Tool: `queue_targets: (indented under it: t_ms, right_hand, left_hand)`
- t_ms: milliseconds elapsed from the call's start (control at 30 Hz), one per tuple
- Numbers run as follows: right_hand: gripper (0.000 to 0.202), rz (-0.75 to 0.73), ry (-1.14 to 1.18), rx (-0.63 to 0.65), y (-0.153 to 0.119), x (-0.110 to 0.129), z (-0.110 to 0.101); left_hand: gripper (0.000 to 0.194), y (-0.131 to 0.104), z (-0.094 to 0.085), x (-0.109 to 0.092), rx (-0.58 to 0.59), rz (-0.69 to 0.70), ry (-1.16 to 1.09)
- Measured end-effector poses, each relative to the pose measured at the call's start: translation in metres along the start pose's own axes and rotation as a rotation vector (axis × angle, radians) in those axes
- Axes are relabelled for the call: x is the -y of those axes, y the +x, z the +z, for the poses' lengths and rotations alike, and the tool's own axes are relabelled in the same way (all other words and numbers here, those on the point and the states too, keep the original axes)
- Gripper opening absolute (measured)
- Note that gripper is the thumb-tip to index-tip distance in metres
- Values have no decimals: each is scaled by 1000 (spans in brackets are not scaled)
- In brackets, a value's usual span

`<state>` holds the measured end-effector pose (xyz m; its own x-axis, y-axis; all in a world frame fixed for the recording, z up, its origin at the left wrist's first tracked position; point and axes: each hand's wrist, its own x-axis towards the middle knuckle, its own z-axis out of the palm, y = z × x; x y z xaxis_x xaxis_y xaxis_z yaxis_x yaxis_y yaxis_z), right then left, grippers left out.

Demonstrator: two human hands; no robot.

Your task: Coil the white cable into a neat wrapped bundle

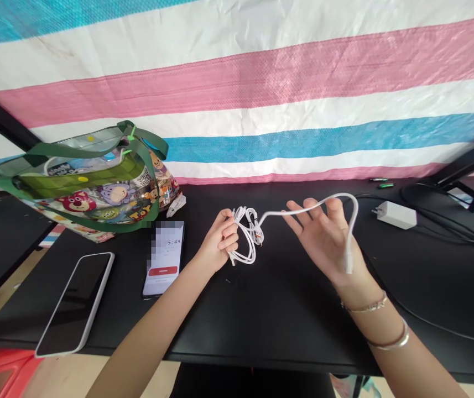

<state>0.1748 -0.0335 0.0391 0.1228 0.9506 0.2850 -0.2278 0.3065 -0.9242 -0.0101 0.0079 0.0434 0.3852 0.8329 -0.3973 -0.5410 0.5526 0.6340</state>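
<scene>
My left hand (pixel 222 240) is closed around a coiled white charging cable (pixel 245 257) above the black table. From the coil a free length runs right and passes over the fingers of my right hand (pixel 323 237). That hand is palm up with its fingers spread and bent, and the cable's end hangs down across the palm toward the wrist. Just beyond the left hand's coil lies another small white bundle (pixel 254 220) with a dark tie; whether it belongs to the same cable I cannot tell.
Left of my hands lie a phone with a lit screen (pixel 163 257) and a white-edged phone (pixel 74 304). Behind them stands a clear cartoon bag (pixel 112 193) with green straps. At right are a white charger (pixel 395 215) and black cables (pixel 402 315). A striped sheet (pixel 261 83) hangs behind.
</scene>
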Motion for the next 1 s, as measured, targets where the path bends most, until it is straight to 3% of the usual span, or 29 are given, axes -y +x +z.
queue_targets:
  t_ms: [133, 367, 467, 700, 1000]
  right_hand:
    - [21, 36, -23, 0, -2, 4, 2]
    - [20, 39, -26, 100, -6, 2, 11]
    - [23, 9, -116, 134, -6, -2, 14]
    - [15, -176, -465, 45, -13, -11, 19]
    - [13, -341, -714, 289, -21, -21, 25]
  left_hand:
    - [18, -1, 0, 2, 54, 7, 38]
    - [16, -1, 0, 6, 33, 63, 106]
    - [17, -2, 1, 6, 1, 84, 113]
    - [15, -2, 1, 7, -70, 146, 130]
    - [25, 1, -4, 12, 40, 131, 136]
